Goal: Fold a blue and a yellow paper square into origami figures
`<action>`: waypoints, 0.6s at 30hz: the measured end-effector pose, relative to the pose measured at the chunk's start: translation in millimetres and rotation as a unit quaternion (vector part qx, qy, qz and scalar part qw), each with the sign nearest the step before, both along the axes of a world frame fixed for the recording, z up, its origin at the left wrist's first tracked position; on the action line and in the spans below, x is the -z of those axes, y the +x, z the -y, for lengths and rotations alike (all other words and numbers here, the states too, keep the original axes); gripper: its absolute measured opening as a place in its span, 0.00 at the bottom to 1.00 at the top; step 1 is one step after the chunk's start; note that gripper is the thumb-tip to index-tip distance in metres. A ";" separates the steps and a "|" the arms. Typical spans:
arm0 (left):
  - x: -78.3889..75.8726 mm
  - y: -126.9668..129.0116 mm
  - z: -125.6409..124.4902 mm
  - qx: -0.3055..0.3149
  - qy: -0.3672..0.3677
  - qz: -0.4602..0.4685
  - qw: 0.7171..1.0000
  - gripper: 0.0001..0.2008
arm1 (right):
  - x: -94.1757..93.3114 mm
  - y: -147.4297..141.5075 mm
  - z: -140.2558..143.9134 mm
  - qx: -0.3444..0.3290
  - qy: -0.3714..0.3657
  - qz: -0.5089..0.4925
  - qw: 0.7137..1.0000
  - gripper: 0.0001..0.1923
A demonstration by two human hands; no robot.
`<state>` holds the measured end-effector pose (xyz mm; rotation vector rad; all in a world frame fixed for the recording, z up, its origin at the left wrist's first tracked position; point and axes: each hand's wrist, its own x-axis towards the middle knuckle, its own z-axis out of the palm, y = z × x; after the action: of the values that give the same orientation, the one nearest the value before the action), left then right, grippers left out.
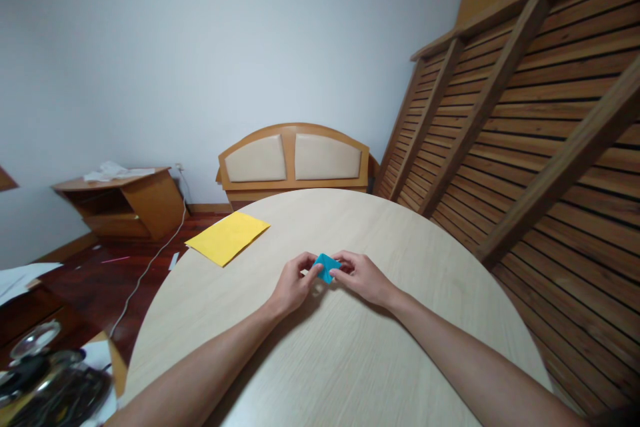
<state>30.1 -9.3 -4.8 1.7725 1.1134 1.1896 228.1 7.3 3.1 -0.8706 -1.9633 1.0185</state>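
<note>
Between my two hands is a small piece of folded blue paper (327, 267), roughly diamond-shaped, with crease lines on its face. My left hand (296, 280) pinches its left corner, thumb on the near face. On the opposite corner, my right hand (364, 276) grips it the same way, with the fingers behind partly hidden. The paper is held just above the round table (380, 353), near its middle. Farther off to the left, yellow paper (229, 238) lies flat at the table's edge.
A wooden headboard (295, 153) stands beyond the table against the wall. On the right leans a large slatted wooden frame (500, 147). A low cabinet (150, 203) and a white cable (150, 267) are at the left. Cluttered items (55, 380) sit at lower left.
</note>
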 end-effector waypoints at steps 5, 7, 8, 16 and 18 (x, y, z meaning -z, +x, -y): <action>2.2 -0.1 -1.1 0.027 -0.025 0.031 0.999 0.15 | -0.9 -0.1 -0.1 0.032 0.014 -0.004 0.999 0.10; 2.2 0.3 -1.1 0.029 -0.033 0.027 0.999 0.14 | -1.3 -0.3 -0.7 0.049 0.018 -0.004 0.999 0.10; 2.0 0.4 -1.0 0.027 -0.034 0.021 0.999 0.13 | -1.5 -0.4 -0.9 0.054 0.018 -0.005 0.998 0.10; 0.8 0.7 -1.0 0.004 -0.004 -0.003 1.000 0.12 | -0.6 -2.9 1.8 0.015 0.004 -0.009 1.000 0.12; 0.6 0.9 -1.2 0.000 -0.005 -0.006 1.000 0.12 | -0.9 -3.0 2.5 0.008 0.005 -0.004 1.000 0.12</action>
<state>31.0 -8.1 -5.3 1.7731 1.1248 1.1739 225.1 4.8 4.0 -0.8740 -1.9497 1.0007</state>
